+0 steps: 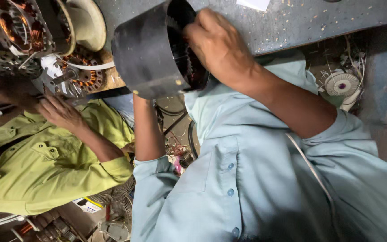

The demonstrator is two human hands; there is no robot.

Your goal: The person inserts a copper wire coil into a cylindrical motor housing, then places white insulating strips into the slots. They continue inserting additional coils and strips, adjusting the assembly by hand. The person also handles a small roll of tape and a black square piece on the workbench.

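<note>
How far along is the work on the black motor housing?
Done: hard to tell. Stators already wound with copper lie near a co-worker's hand. In hand: the right hand reaches into the open end of the housing, and the left hand is hidden behind it. Left: no copper shows inside the housing, so its winding probably remains.

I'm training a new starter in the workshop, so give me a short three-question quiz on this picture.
1. True or false: the right hand reaches into the open end of the black cylinder.
2. The co-worker's shirt is: A blue, B yellow-green, C red.
3. Fill in: the left forearm runs up behind the ____.
Key: 1 true; 2 B; 3 black cylinder.
</note>
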